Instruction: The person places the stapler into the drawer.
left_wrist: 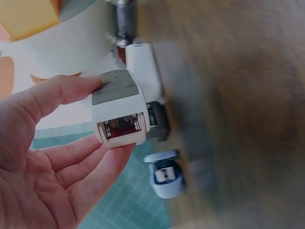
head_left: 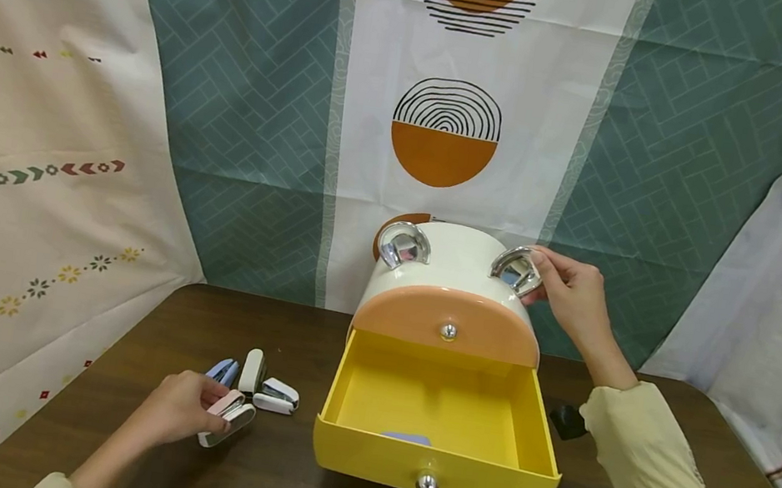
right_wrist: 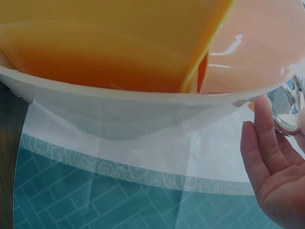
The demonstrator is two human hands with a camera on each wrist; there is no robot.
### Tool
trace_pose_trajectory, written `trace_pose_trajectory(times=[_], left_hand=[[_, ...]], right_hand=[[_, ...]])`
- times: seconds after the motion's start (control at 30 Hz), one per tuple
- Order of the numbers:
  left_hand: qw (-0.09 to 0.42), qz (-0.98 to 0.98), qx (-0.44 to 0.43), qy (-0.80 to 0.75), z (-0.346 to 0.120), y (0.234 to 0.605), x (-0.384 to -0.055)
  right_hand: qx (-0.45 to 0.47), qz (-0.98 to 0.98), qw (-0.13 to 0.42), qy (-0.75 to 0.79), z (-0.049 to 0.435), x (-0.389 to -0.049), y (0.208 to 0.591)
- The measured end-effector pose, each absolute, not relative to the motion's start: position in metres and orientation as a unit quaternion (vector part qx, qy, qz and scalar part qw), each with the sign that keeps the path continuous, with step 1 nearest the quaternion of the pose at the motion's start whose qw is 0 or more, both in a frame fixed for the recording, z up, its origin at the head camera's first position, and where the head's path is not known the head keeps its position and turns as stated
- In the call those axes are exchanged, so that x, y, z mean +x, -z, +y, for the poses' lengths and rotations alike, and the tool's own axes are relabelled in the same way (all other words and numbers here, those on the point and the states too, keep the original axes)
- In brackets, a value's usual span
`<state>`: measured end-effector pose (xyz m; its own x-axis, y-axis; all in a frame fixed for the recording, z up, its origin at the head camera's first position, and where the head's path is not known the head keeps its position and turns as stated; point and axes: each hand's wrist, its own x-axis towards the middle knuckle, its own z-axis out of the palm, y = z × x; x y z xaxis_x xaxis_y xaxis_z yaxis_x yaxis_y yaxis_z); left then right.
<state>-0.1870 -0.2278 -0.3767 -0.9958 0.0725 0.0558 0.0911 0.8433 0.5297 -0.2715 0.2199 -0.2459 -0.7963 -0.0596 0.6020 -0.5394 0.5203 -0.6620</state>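
**Stapler in the left hand, open drawer to its right**

Dark wood desk point(head_left: 114, 371) in front of patterned curtains carries a small white cabinet point(head_left: 454, 266) with a peach upper drawer point(head_left: 447, 324) and a yellow lower drawer point(head_left: 440, 420) pulled fully out toward the person. The left hand point(head_left: 172, 409) lies on the desk left of that drawer, its fingers point(left_wrist: 71, 90) and thumb pinching a small white-and-grey stapler point(head_left: 226, 419); in the left wrist view the stapler's mouth end faces the camera. Its long axis runs slantwise, pointing roughly up and right toward the drawer's near left corner. Three more mini staplers point(head_left: 258, 383) lie just behind it, between hand and cabinet. The right hand point(head_left: 573, 296) is up at the cabinet's top right, fingers curled about the right chrome ear point(head_left: 518, 268). So the left hand is the nearer one, and the drawer's open mouth lies to its right, close by.
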Motion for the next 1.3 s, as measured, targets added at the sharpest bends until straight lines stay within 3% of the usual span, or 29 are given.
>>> trace_pose_trajectory(times=[0.87, 1.3], left_hand=[[0.134, -0.916, -0.132, 0.353, -0.186, 0.306, -0.165], [0.113, -0.87, -0.229, 0.421, -0.15, 0.275, -0.16]], right_hand=[[0.18, -0.832, 0.266, -0.453, 0.22, -0.271, 0.247], [0.176, -0.833, 0.268, -0.451, 0.22, -0.272, 0.247]])
